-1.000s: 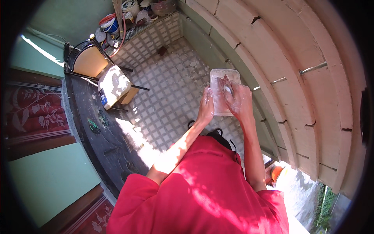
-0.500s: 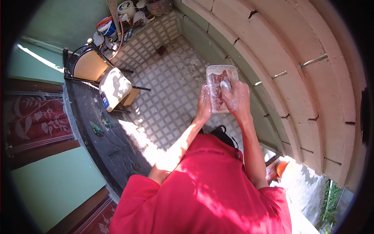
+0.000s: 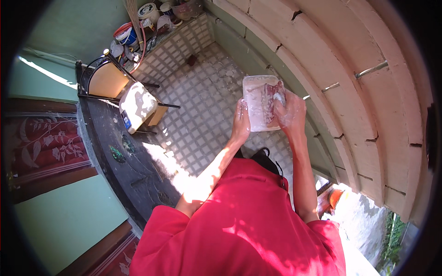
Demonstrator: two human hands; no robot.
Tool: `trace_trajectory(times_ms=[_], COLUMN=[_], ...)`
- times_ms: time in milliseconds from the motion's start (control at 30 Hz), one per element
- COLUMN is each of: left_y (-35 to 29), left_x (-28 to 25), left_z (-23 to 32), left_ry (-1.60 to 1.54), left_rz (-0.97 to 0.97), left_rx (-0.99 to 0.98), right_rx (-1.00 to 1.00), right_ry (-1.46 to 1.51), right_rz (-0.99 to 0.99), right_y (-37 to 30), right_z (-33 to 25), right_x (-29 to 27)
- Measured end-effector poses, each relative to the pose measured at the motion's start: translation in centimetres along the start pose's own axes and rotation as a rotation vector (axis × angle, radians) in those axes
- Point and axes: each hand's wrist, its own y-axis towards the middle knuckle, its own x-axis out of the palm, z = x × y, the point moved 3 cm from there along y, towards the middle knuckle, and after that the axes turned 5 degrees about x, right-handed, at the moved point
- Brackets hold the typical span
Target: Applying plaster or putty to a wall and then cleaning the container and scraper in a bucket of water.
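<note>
A clear rectangular plastic tub [image 3: 262, 117] is held up in front of my chest. Pale pink, wet-looking paste coats its left part, and a darker reddish streak runs down the right part. My left hand [image 3: 241, 120] grips the tub's left side, its fingers along the wall and spotted with white. My right hand [image 3: 291, 112] is at the tub's right side, closed round a small whitish object [image 3: 278, 97] that touches the paste. Most of that object is hidden by the fingers, so its kind cannot be told. White smears cover the right hand too.
A chair [image 3: 108, 83] with a light seat stands on the left beside a dark ledge [image 3: 142, 177]. Buckets [image 3: 126, 34] and a broom [image 3: 132, 18] crowd the far corner. A pale slatted wall [image 3: 340, 69] rises close on the right, above the tiled floor [image 3: 198, 101].
My right hand has shifted right, from the tub's middle to its right side. The pale paste shows more widely on the left, with the reddish streak now at the right. My left hand keeps its hold.
</note>
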Motion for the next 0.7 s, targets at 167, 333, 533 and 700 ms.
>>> trace_trajectory(times_ms=[167,333,533,700], left_y=[0.5,0.8,1.6,2.8], left_x=[0.1,0.1,0.3,-0.2], left_z=[0.0,0.0,1.2,0.1], left_ry=[0.005,0.011,0.040,-0.097], left_rz=[-0.032,-0.078,-0.097,-0.129], left_rx=[-0.011,-0.006,0.003,0.016], right_rx=[-0.046,-0.086,-0.151,-0.099], right_ry=[-0.061,-0.133,-0.034,0.080], right_rz=[0.084,0.034,-0.009,-0.076], right_y=[1.3,1.7,1.8,2.3], right_z=[-0.2,-0.2,-0.6,-2.1], right_x=[-1.0,0.6,2.3,2.5])
